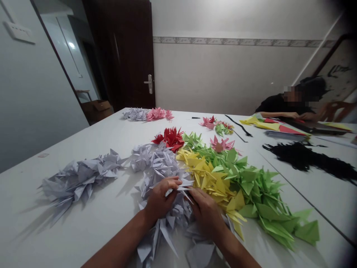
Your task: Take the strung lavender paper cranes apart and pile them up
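Above a heap of white folded-paper cranes (160, 165), my left hand (161, 196) is closed, with thumb and fingertips pinching a white paper crane (186, 184). My right hand (208, 211) comes in from the other side, its fingers curled together at the lower edge of the same crane; its thumb is hidden. Just right of my hands runs a band of yellow paper cranes (205, 171), and beyond it lie green paper cranes (258, 188). Red paper cranes (172, 139) top the white heap. A separate white string of cranes (83, 176) lies to the left.
Pink cranes (156, 114) and more small clusters (223, 128) lie farther back on the white table (106, 136). A black tangled bundle (306, 156) is at right. Across the table, a person in dark clothes (275, 103) leans over colored paper sheets (279, 128).
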